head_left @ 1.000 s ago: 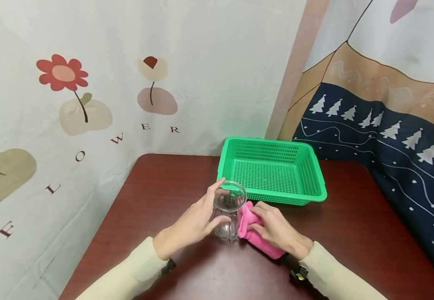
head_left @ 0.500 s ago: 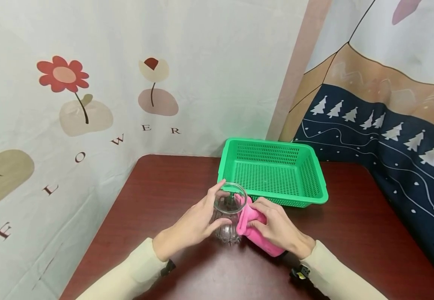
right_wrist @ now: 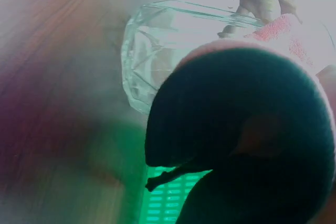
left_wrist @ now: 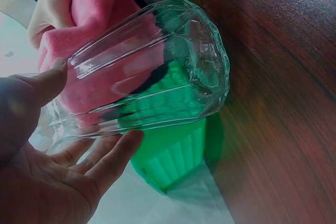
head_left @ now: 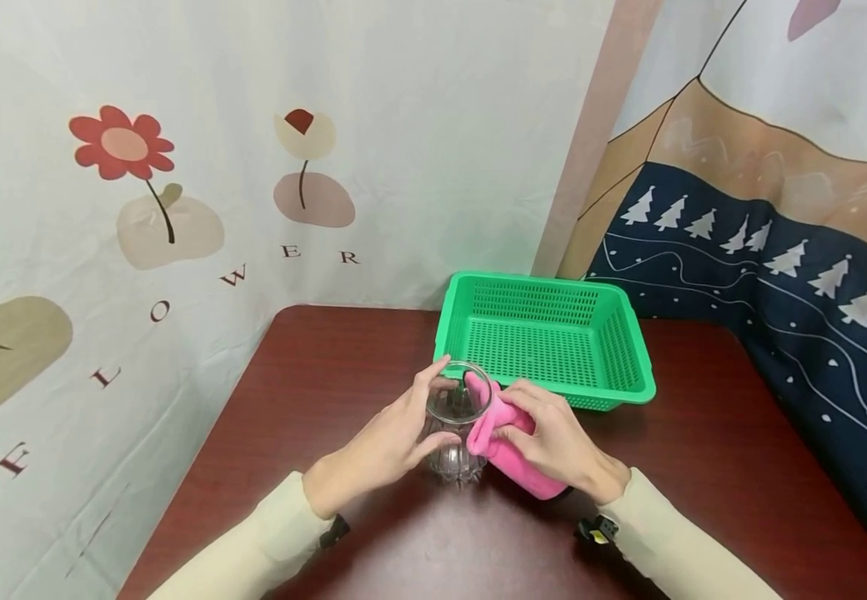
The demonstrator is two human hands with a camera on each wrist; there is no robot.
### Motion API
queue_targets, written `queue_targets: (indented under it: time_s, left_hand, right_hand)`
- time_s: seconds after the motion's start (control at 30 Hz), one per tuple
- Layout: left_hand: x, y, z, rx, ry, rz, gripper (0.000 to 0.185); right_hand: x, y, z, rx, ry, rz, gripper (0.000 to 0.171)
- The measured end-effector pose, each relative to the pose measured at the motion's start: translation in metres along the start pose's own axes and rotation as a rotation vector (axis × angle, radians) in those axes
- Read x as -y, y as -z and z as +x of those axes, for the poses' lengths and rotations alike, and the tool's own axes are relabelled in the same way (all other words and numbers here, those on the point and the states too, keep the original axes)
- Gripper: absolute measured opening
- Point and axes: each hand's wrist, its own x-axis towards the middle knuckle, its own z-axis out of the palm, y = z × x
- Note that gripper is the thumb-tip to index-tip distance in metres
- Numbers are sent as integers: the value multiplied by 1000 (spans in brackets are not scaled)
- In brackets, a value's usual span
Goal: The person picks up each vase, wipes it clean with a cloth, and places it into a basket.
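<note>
A clear glass vase (head_left: 454, 463) with a ribbed body stands mouth up on the table, tilted slightly in the head view. My left hand (head_left: 383, 446) grips it near the rim, thumb and fingers on opposite sides of the glass (left_wrist: 207, 72). In my right hand (head_left: 557, 435) a bunched pink cloth (head_left: 518, 465) is pinched against the vase's right side, one fold reaching the rim. Through the glass in the left wrist view the cloth (left_wrist: 94, 6) shows behind it. The cloth's dark, shaded underside (right_wrist: 220, 103) covers much of the right wrist view and hides the fingers.
Just behind the hands, a green slotted plastic basket (head_left: 634, 393) sits on the dark red wooden table (head_left: 343, 358). Printed curtains (head_left: 418, 167) hang along the table's back and sides.
My right hand has slid the cloth a little up and away along the vase, so its fold now sits at the rim. The left hand and vase stay nearly where they were.
</note>
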Motion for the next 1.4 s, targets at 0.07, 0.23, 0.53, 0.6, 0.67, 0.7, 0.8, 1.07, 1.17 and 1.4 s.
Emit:
queue_targets:
  time_s: [0.07, 0.23, 0.53, 0.6, 0.67, 0.7, 0.8, 1.07, 1.17, 1.4]
  left_hand:
    - [0, 0, 0, -1, 2, 4, 114]
    - [-1, 1, 1, -1, 8, 7, 113]
    - [-4, 1, 0, 5, 24, -1, 113]
    - [-5, 1, 0, 4, 25, -3, 112]
    - [-5, 1, -1, 2, 25, -4, 112]
    - [-5, 1, -1, 0, 25, -4, 112]
    - [-5, 1, 0, -4, 25, 0, 112]
    - [-3, 0, -1, 0, 34, 5, 111]
    - [-3, 0, -1, 5, 33, 4, 110]
    - [-3, 1, -1, 15, 30, 5, 110]
  right_hand:
    - [0, 1, 2, -1, -7, 9, 39]
    - [-1, 4, 4, -9, -32, 27, 39]
    - [0, 9, 3, -41, -86, 83, 40]
    - [1, 9, 3, -42, -86, 96, 39]
    - [1, 7, 3, -44, -83, 103, 39]
    - [1, 6, 2, -47, -84, 103, 39]
    - [1, 3, 0, -52, -91, 102, 40]
    - [6, -5, -4, -38, -112, 90, 52]
    - [8, -10, -6, -39, -109, 64, 60]
    - [11, -20, -10, -24, -105, 50, 63]
